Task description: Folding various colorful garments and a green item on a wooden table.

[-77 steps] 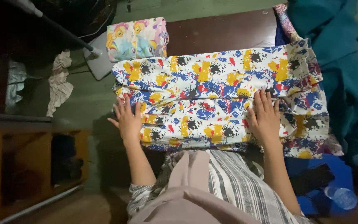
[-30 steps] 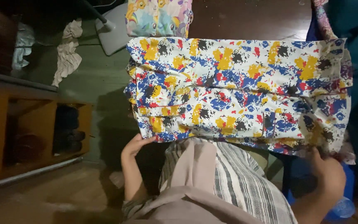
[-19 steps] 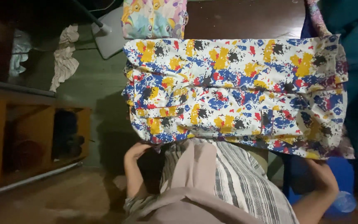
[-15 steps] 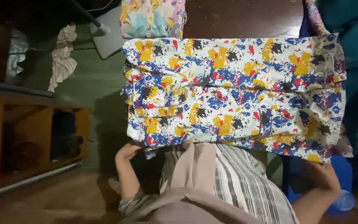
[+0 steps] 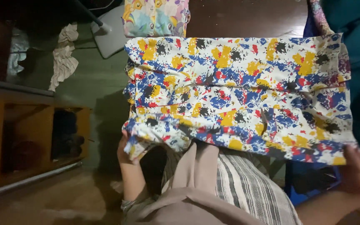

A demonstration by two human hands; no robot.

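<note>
A white cloth splashed with blue, yellow, red and black [image 5: 238, 87] lies spread over a dark brown table [image 5: 246, 18]. My left hand [image 5: 126, 152] grips its near left corner from below, mostly hidden by the fabric. My right hand [image 5: 357, 173] grips the near right corner. The near edge is lifted off the table and curls upward between both hands.
A folded pastel cartoon-print cloth [image 5: 155, 16] sits at the table's far left. Teal fabric [image 5: 355, 25] hangs at the right. A crumpled rag [image 5: 65, 54] lies on the green floor. A wooden shelf unit [image 5: 30, 141] stands at the left.
My hands left the top of the cloth, went under its near edge, took hold of both near corners and raised that edge toward the far side.
</note>
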